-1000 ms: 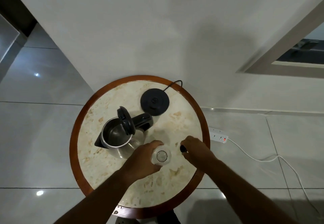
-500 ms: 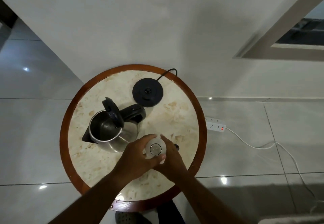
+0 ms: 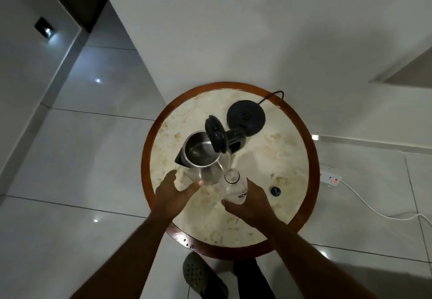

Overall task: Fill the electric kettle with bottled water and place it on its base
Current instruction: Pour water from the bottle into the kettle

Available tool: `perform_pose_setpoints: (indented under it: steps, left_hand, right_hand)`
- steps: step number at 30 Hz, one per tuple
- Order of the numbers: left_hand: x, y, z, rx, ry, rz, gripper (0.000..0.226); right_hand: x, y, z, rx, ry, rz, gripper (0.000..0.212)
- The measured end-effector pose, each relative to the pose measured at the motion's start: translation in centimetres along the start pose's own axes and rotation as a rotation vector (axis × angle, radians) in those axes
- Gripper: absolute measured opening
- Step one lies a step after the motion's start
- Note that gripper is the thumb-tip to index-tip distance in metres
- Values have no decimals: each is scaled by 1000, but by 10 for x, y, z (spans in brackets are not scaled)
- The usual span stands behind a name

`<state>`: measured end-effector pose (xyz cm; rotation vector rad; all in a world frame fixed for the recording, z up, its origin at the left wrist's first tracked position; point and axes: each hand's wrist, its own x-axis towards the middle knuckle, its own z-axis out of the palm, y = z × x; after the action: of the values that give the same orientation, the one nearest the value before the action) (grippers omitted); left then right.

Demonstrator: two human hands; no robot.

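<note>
Tabletop (image 3: pixel 275 158): uncapped bottle (image 3: pixel 235 187) apparently gripped by right-hand fingers (image 3: pixel 230 204).

On the round marble-topped counter (image 3: pixel 280 158) with a wooden rim, the steel electric kettle (image 3: pixel 201 156) stands left of centre; its round black base (image 3: pixel 246 117) lies behind it to the right. The clear plastic water bottle (image 3: pixel 233 187) in my right hand (image 3: pixel 251 205) is just before the kettle, the small dark bottle cap (image 3: pixel 275 191) to its right. My left hand (image 3: pixel 174 195) is before the kettle.
</note>
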<state>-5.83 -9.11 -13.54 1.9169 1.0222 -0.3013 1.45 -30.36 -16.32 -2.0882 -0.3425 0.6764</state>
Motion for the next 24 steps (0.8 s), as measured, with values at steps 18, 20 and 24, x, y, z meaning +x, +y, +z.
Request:
perform_pose_setpoints:
  steps: [18, 20, 24]
  left_hand:
    - [44, 54, -62, 254, -134, 476, 69]
    - [45, 54, -61, 262, -129, 472, 69]
    - [44, 55, -60, 234, -136, 471, 68]
  right_hand:
    - [3, -91, -49, -95, -547, 301, 48]
    - [3, -95, -49, -109, -566, 349, 53]
    - [7, -113, -52, -117, -528, 475, 63]
